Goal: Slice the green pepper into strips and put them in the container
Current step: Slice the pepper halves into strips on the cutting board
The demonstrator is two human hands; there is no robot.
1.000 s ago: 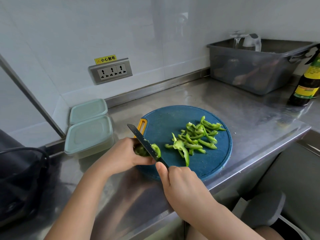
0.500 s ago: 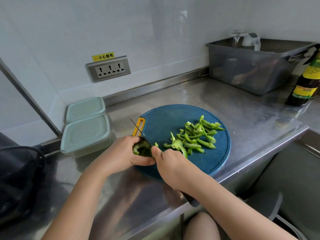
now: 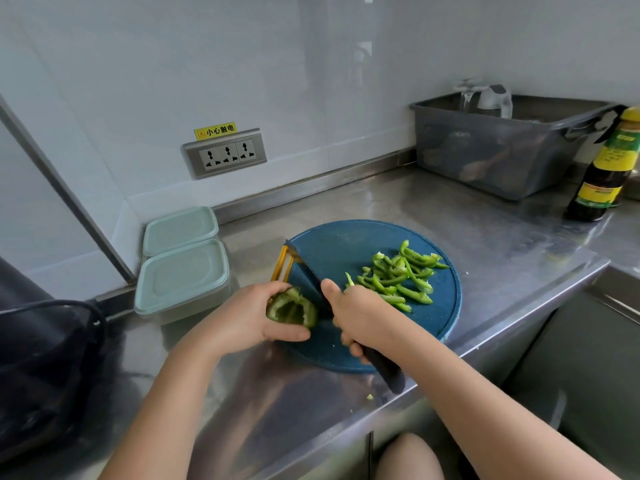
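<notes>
A round blue cutting board [image 3: 346, 247] lies on the steel counter. My left hand [image 3: 249, 317] presses the uncut piece of green pepper [image 3: 292, 308] onto the board's left edge, hollow side up. A dark knife [image 3: 308, 271] is gripped by my right hand [image 3: 360, 313], its blade lying just right of the pepper piece and its tip near the board's orange handle [image 3: 281, 268]. Several cut green strips [image 3: 398, 275] are heaped on the board's right half. Two lidded pale-green containers [image 3: 181, 271] stand to the left of the board.
A grey plastic tub [image 3: 498, 147] sits at the back right beside a dark sauce bottle [image 3: 602, 178]. A wall socket [image 3: 225, 155] is behind. A black bag [image 3: 45, 358] fills the left edge. The counter's front edge runs just under my wrists, with a sink at right.
The knife has drawn back toward me through the pepper piece, then shifted right of it; my right hand moved right and back. The left hand keeps holding the pepper.
</notes>
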